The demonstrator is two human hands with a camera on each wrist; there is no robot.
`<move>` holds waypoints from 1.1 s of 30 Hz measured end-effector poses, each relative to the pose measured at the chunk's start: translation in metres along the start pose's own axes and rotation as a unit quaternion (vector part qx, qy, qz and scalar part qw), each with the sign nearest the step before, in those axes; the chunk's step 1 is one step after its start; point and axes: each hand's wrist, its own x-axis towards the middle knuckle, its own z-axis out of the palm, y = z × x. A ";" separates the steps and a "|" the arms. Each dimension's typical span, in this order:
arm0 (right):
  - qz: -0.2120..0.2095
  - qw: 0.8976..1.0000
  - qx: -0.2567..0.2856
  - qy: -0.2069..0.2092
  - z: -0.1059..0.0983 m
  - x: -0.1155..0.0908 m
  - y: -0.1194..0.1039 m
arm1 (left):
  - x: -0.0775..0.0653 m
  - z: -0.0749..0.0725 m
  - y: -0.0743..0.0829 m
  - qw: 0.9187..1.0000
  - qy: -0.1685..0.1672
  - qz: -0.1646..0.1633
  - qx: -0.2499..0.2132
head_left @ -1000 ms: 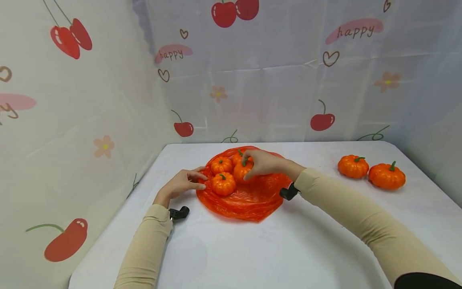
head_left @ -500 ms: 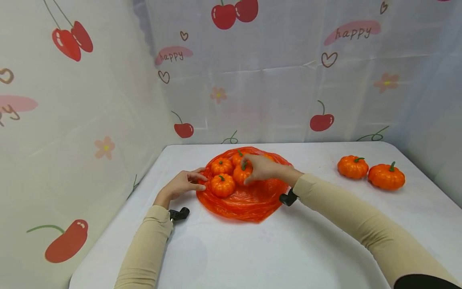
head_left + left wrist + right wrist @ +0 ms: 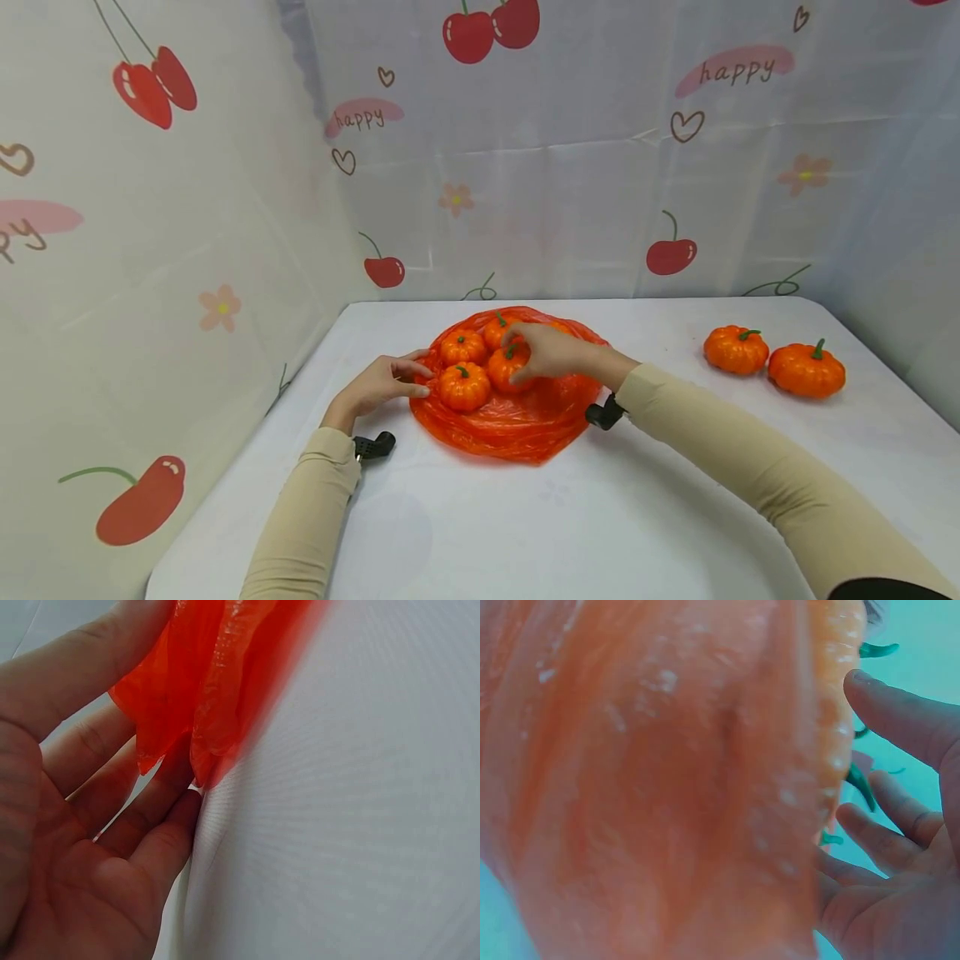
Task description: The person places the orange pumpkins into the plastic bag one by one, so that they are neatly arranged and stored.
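Observation:
In the head view, several small orange pumpkins with green stems sit in a red plastic bag (image 3: 536, 417) spread on the table. My right hand (image 3: 551, 350) arches over the pumpkin nearest it (image 3: 504, 367), thumb and forefinger beside it. The right wrist view shows that hand's thumb (image 3: 900, 712) and fingers spread apart, fingertips close to the pumpkins' stems. At the bag's left edge is my left hand (image 3: 382, 382), beside a front pumpkin (image 3: 463, 387). Its fingers are long and loosely bent in the left wrist view, with the bag's edge (image 3: 202, 690) between thumb and fingers.
Two more pumpkins, a left one (image 3: 736, 349) and a right one (image 3: 806, 369), lie side by side at the table's right. A white table (image 3: 487, 533) carries everything. Behind it hangs a curtain (image 3: 555, 208) printed with cherries.
My right hand has drawn slightly to the right of the pumpkin's stem, and another pumpkin now shows behind it. My left hand stays at the bag's edge.

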 end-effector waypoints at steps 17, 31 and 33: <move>-0.022 0.996 0.076 0.052 -0.029 -0.039 0.017 | 0.000 -0.002 0.001 1.000 -0.002 -0.005 0.002; 0.014 0.989 0.110 0.097 -0.058 -0.085 0.043 | 0.001 -0.001 0.000 1.000 -0.004 -0.007 -0.006; 0.013 0.989 0.109 0.102 -0.060 -0.091 0.046 | 0.001 -0.001 0.000 1.000 -0.006 -0.005 -0.004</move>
